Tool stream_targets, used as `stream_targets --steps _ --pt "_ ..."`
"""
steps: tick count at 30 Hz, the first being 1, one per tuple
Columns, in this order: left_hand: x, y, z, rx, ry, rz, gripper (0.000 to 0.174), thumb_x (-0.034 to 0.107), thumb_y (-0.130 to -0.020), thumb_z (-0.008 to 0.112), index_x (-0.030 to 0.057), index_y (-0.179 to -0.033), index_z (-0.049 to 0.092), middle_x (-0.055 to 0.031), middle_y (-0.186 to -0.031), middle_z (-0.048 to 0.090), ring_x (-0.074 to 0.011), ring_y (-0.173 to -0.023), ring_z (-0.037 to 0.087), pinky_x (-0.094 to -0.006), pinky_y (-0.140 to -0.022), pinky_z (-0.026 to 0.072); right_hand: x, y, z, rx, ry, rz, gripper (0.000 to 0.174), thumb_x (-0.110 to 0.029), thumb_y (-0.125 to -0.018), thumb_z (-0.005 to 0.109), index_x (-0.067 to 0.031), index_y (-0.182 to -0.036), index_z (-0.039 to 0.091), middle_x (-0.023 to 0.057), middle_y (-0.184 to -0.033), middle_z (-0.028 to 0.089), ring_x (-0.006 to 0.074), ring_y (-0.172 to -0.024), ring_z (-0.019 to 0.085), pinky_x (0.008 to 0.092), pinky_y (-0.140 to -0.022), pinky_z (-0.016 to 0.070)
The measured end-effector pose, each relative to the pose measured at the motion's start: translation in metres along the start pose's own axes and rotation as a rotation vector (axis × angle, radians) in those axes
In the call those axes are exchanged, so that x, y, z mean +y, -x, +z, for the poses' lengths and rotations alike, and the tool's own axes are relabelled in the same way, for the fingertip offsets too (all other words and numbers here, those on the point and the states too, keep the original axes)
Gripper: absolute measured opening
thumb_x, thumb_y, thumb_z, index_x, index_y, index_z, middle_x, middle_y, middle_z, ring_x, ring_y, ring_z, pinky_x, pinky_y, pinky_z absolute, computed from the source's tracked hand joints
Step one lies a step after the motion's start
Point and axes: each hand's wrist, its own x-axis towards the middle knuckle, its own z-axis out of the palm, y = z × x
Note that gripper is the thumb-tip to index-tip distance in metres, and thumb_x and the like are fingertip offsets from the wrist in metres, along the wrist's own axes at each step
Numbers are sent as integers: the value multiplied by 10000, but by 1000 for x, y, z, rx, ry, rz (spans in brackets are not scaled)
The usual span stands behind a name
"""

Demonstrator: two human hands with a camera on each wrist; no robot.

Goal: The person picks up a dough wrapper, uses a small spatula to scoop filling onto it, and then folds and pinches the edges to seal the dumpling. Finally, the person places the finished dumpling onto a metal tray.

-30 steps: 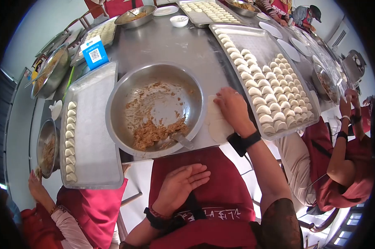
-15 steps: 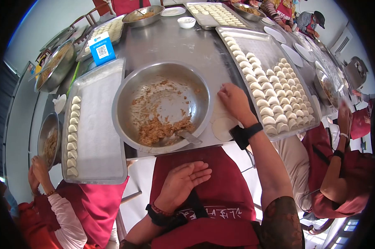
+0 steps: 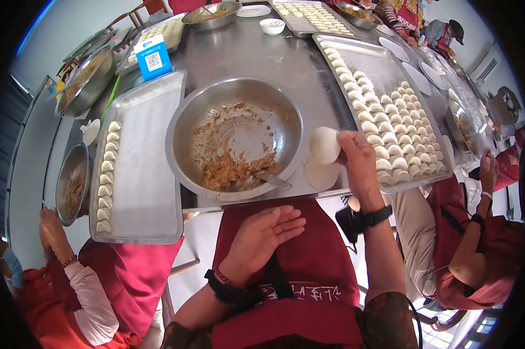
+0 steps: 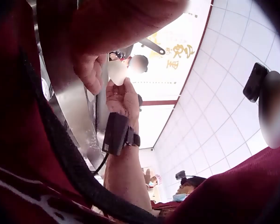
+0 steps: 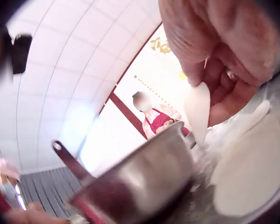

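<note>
My right hand [image 3: 360, 160] pinches a round white dumpling wrapper [image 3: 325, 145] at its edge, raised beside the steel bowl. Seen edge-on in the right wrist view, the held wrapper [image 5: 199, 109] hangs between thumb and fingers. Another dumpling wrapper [image 3: 320, 175] lies flat below it on the table. The large steel bowl [image 3: 175, 166] holds brown minced filling [image 3: 225, 171] gathered at its near side, and a metal utensil handle [image 3: 274, 180] leans over the rim there. My left hand [image 3: 259, 235] hovers before the table edge, palm up, fingers loosely extended, holding nothing.
A metal tray [image 3: 143, 203] with one row of dumplings stands left of the bowl. On the right, another tray [image 3: 355, 52] bears many rows of dumplings. A blue QR-code sign [image 3: 153, 57] stands behind the left tray. People sit working on both sides.
My right hand has picked up a wrapper from the table and raised it toward the bowl. My left hand keeps its open pose while the head view has shifted slightly.
</note>
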Motion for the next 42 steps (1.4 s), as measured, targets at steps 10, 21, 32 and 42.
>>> stream_targets --steps 10,21,32,42 --pt "-8 0 2 -149 106 66 483 266 -1021 538 -12 -1401 428 -172 -1368 538 -335 -1312 489 -486 -1154 358 11 109 43 -216 -371 396 223 -216 -1003 576 -18 -1104 587 92 -1007 680 172 -865 692 307 -772 576" --pt "18 50 -8 53 137 178 386 166 -1003 567 -62 -1308 504 -192 -1287 594 -376 -1251 558 -518 -1093 450 -23 86 67 -124 641 -653 290 -96 -779 797 -48 -1040 679 85 -1023 721 251 -1054 652 367 -907 510" --pt "25 53 -14 131 127 245 318 119 -1006 536 -62 -1266 509 -229 -1267 592 -394 -1223 573 -543 -1073 466 -45 49 76 -500 959 -768 176 -191 -797 771 -91 -932 719 66 -991 723 265 -1077 628 417 -950 468" --pt "33 49 -16 168 192 250 340 121 -1025 463 -83 -1297 468 -264 -1269 577 -424 -1231 558 -537 -1082 460 -42 21 68 -360 776 -569 174 -158 -835 750 -112 -1001 772 104 -1045 723 235 -1027 640 351 -865 514"
